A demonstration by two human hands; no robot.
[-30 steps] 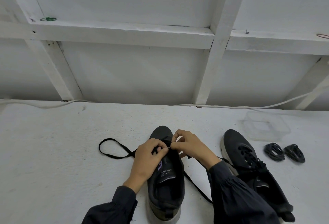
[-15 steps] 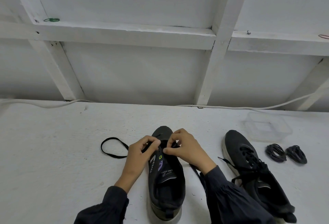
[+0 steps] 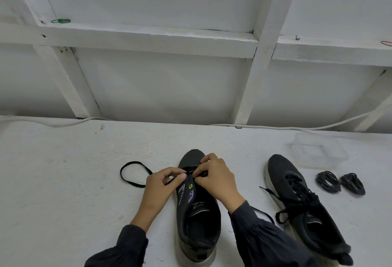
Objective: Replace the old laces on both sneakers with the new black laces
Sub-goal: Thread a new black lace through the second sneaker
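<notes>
On the white painted table, centre: black mesh sneaker w/ pale sole, toe pointing away. Flat black fabric lace is judged light, limp and a bit slick, so grip it close to the eyelet, not mid-length. Left hand: thumb + forefinger pinch the lace; slack loops out left. Right hand: fingers curled, tips pinching the lace at the toe-end eyelets, just beside the left fingertips.

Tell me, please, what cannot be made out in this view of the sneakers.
Head view: front eyelets of the middle sneaker, hidden by left hand and right hand.
Head view: where the lace threads in, hidden by the left hand.
Head view: contents of the clear container, blurred.
</notes>
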